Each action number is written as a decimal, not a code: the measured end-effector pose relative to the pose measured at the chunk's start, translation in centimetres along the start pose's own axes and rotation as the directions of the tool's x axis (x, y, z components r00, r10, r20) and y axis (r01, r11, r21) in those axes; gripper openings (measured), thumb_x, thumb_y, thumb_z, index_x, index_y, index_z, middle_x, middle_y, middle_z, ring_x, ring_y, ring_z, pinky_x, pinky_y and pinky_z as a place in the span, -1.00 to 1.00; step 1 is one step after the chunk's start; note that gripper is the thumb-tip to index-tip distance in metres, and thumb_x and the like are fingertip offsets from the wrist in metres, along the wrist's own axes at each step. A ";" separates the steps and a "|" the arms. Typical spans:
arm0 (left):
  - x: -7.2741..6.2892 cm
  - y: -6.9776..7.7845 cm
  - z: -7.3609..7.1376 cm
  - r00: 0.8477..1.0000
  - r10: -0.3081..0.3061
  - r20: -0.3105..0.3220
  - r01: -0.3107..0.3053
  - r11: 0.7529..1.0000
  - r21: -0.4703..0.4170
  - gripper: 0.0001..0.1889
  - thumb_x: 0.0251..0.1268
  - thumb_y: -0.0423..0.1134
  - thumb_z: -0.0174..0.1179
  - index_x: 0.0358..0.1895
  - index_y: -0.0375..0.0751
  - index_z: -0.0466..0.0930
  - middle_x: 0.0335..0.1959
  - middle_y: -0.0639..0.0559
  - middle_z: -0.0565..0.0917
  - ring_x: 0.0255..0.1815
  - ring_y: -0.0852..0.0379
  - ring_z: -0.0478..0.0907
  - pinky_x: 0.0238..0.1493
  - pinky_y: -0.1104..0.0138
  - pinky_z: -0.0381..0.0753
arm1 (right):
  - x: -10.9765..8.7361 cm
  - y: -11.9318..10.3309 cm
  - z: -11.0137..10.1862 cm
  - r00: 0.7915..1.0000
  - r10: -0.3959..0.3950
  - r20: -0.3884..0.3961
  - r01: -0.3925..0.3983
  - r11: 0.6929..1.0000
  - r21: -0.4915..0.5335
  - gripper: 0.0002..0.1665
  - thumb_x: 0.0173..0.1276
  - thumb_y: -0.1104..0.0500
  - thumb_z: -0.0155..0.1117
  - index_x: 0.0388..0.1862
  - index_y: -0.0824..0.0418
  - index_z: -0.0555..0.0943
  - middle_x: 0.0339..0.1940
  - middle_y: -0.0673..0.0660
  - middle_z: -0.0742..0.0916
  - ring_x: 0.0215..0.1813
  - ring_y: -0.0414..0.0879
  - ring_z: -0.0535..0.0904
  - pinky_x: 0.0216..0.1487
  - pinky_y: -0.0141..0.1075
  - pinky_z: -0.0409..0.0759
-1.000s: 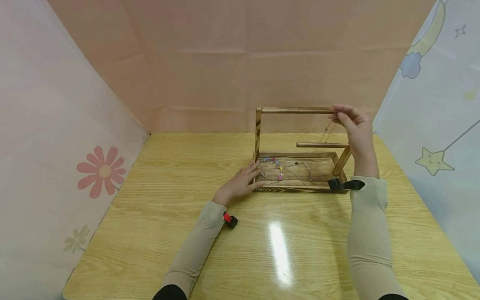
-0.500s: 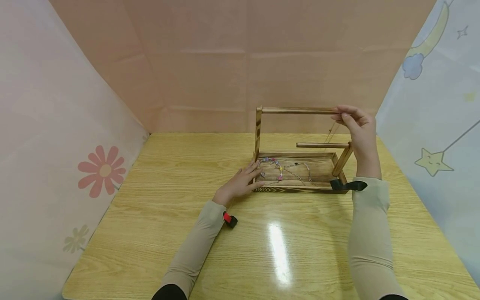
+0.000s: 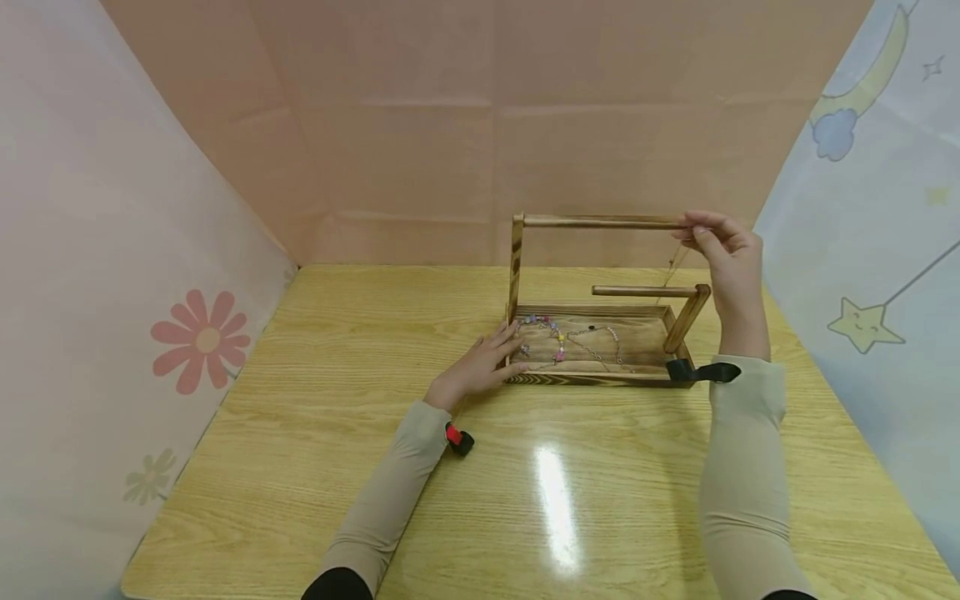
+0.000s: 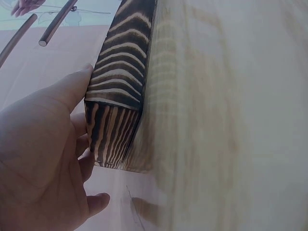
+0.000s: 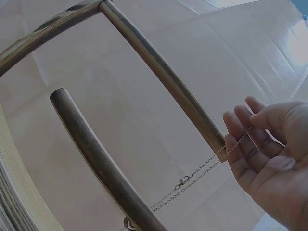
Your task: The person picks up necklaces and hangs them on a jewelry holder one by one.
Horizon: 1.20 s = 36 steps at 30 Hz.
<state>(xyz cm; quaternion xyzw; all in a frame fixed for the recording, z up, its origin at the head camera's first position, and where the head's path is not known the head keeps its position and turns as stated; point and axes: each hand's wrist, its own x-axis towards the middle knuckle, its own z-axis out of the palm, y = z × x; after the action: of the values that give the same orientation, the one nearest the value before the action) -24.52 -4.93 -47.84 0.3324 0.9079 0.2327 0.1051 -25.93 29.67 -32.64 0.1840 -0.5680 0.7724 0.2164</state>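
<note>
A dark-grained wooden jewelry stand has a shallow tray (image 3: 585, 380), an upper rod (image 3: 600, 222) and a shorter lower rod (image 3: 637, 292). My right hand (image 3: 731, 262) is at the right tip of the upper rod. Between its thumb and finger it pinches a thin chain necklace (image 5: 183, 181), which passes by the rod's tip and runs down behind the lower rod. My left hand (image 3: 480, 364) rests against the tray's left end, fingers spread and mostly straight. In the left wrist view, the thumb (image 4: 79, 84) touches the tray's edge.
Inside the tray lie a colourful beaded bracelet (image 3: 561, 337) and a chain bracelet with pale beads (image 3: 617, 342). The stand sits on a wood-grain table (image 3: 360, 350), with a pinkish backdrop (image 3: 412, 167) behind it. A black strap (image 3: 705, 372) hangs from the right wrist.
My right hand has moved a little to the right along the upper rod, taking the chain necklace with it. The left hand and the stand stay put.
</note>
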 end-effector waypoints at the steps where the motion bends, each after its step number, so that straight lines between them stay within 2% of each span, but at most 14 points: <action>1: 0.0 0.0 0.0 1.000 0.000 0.000 0.000 1.000 0.000 -0.32 0.41 0.18 -0.18 0.48 -0.04 -0.05 0.52 0.00 -0.22 0.52 -0.03 -0.35 0.42 -0.11 -0.26 | 0.0 0.0 0.0 1.000 0.000 -0.003 0.000 1.000 0.001 -0.70 0.30 0.42 0.11 -0.06 0.65 0.49 -0.23 0.24 0.72 -0.26 -0.01 0.66 -0.16 -0.36 0.60; 14: 0.3 0.0 0.2 1.000 -0.001 0.006 0.001 1.000 -0.011 -0.31 0.40 0.20 -0.19 0.48 -0.02 -0.04 0.52 0.03 -0.23 0.52 0.02 -0.38 0.42 -0.11 -0.26 | 0.1 -0.4 -0.4 0.998 0.009 -0.059 -0.008 1.000 0.017 -0.73 0.30 0.44 0.11 -0.07 0.61 0.53 -0.24 0.22 0.72 -0.28 -0.07 0.67 -0.16 -0.37 0.61; 36: 0.1 0.2 -0.1 1.000 -0.007 0.003 0.008 1.000 -0.019 -0.34 0.41 0.15 -0.16 0.47 -0.04 -0.01 0.52 0.04 -0.22 0.52 0.02 -0.37 0.42 -0.12 -0.25 | 0.2 -0.6 -1.3 0.993 -0.007 -0.118 0.008 1.000 0.007 -0.74 0.27 0.43 0.15 -0.11 0.62 0.53 -0.30 0.21 0.73 -0.31 -0.05 0.66 -0.20 -0.39 0.60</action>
<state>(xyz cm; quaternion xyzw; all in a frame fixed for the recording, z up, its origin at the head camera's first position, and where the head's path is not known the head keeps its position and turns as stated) -24.53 -4.73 -47.64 0.3283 0.9068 0.2402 0.1104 -25.85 31.11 -32.42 0.1408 -0.5507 0.7833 0.2519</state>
